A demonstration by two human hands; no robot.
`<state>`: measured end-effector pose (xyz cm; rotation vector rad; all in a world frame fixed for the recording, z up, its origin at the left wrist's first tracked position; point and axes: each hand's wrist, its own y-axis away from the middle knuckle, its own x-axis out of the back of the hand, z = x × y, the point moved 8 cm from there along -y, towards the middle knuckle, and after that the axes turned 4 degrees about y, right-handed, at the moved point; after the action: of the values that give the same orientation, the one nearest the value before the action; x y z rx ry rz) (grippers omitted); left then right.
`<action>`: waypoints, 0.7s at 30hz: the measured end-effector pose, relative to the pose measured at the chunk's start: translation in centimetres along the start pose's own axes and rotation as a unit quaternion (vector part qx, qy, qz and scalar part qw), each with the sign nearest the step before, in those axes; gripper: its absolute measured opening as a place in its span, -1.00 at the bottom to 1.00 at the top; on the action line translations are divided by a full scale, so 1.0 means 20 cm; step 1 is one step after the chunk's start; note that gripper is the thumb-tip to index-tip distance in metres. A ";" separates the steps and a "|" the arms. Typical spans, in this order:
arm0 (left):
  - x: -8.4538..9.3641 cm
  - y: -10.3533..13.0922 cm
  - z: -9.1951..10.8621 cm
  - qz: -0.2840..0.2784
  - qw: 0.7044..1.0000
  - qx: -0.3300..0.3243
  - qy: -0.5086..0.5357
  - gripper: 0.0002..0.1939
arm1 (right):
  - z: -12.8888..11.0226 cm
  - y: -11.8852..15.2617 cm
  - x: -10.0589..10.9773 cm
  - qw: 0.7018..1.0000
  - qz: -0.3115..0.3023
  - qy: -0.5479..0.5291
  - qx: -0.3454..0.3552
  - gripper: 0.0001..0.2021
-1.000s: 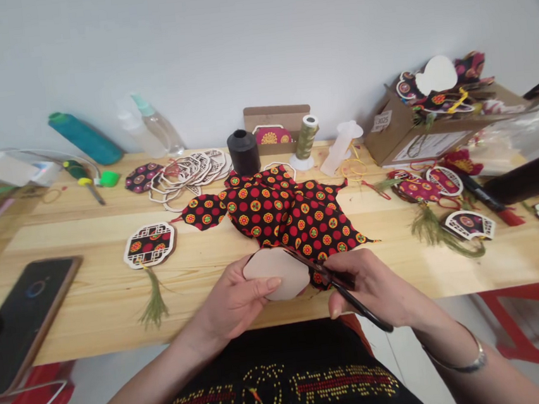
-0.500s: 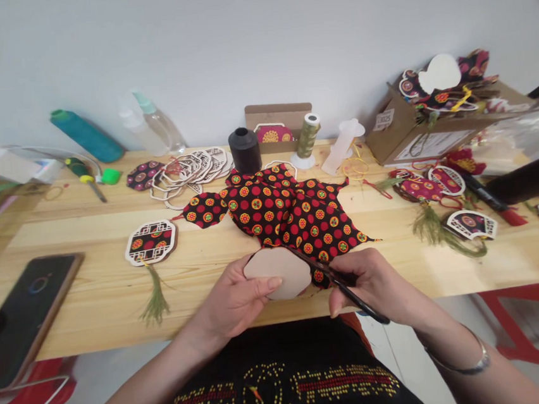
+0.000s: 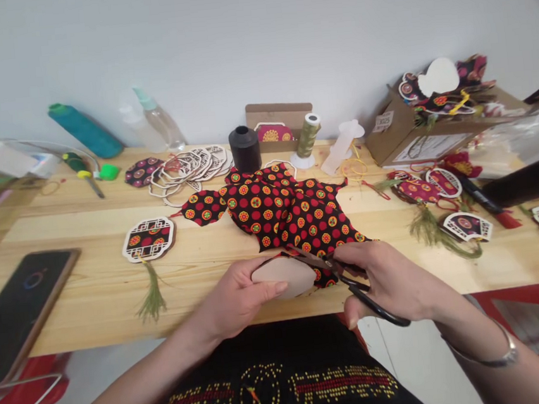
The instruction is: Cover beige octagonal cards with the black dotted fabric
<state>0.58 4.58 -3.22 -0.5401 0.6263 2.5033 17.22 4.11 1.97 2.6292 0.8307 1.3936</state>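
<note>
Near the table's front edge, my left hand (image 3: 240,297) is closed on a pale cardboard piece (image 3: 283,275), thumb on top. Dark cloth with a red and yellow flower print shows behind the card's edge and joins or lies against the larger patterned fabric (image 3: 294,209). My right hand (image 3: 391,276) grips black-handled scissors (image 3: 374,303) with the handles spread. Their blades (image 3: 306,257) point left along the card's upper edge, at the cloth. Part of the blades is hard to make out against the dark print.
At left are a phone (image 3: 25,308) and an octagonal tasselled ornament (image 3: 149,240). Behind the fabric stand a black thread cone (image 3: 244,148), a green thread spool (image 3: 308,138) and stacked wooden frames (image 3: 199,167). A cardboard box (image 3: 434,129) and more ornaments (image 3: 415,186) lie at right.
The scissors have opened wider and my right hand has moved a little to the right. The card has shifted slightly right and tilted in my left hand.
</note>
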 end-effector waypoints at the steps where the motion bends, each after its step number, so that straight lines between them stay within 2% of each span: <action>1: 0.00 0.00 0.00 -0.005 1.000 -0.001 -0.012 -0.65 | -0.01 0.00 0.00 1.000 -0.002 0.001 0.000 -0.52; 8: -0.01 0.00 0.01 -0.019 1.000 0.001 -0.025 -0.65 | -0.01 0.02 -0.01 0.999 -0.022 -0.030 -0.009 -0.62; 13: -0.03 0.01 0.02 -0.038 0.999 -0.013 -0.003 -0.66 | -0.02 0.02 -0.02 0.998 -0.006 -0.067 0.003 -0.68; 21: -0.02 0.02 0.01 -0.032 0.999 -0.011 -0.003 -0.66 | -0.01 0.03 -0.03 0.994 -0.004 -0.108 -0.001 -0.68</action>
<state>0.72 4.31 -2.68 -0.5508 0.5703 2.4541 17.17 3.29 1.86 2.7089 0.8105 1.0798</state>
